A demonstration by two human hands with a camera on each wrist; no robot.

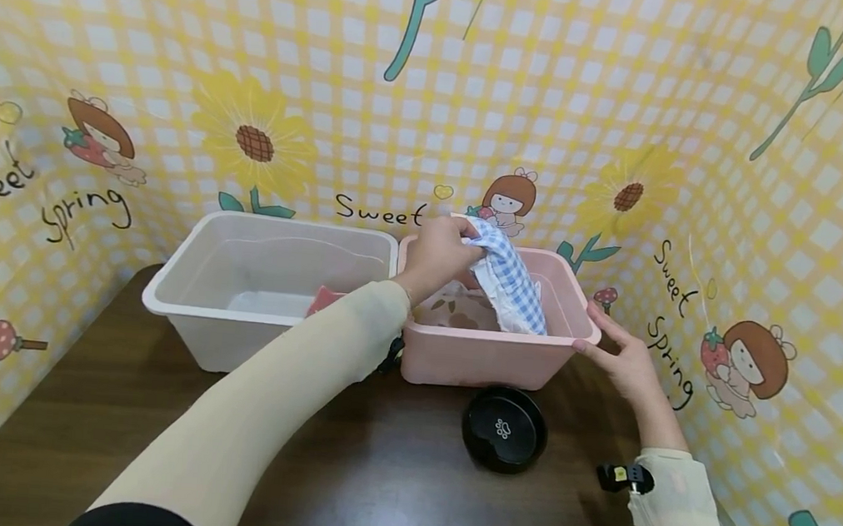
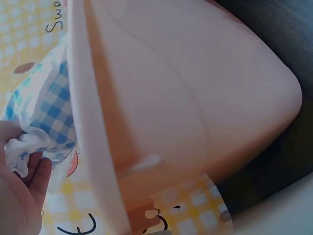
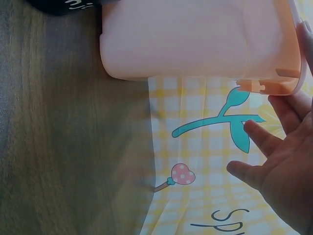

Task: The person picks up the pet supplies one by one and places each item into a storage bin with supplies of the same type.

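My left hand (image 1: 443, 252) grips a blue-and-white checked cloth (image 1: 511, 286) and holds it up over the pink bin (image 1: 488, 359); the cloth's lower end hangs inside the bin. In the left wrist view the cloth (image 2: 49, 105) bunches against my fingers (image 2: 22, 193), just past the pink bin's rim (image 2: 93, 147). My right hand (image 1: 613, 347) rests with straight fingers against the bin's right front corner, thumb on the rim. The right wrist view shows that hand (image 3: 279, 169) spread beside the pink bin (image 3: 195, 39). Brown-patterned fabric lies at the bin's bottom.
A white bin (image 1: 192, 310) stands left of the pink one, touching it, with a red item (image 1: 324, 298) inside. A black round lidded object (image 1: 503, 427) sits on the dark wooden table (image 1: 388, 477) in front of the pink bin. Yellow checked curtain walls enclose three sides.
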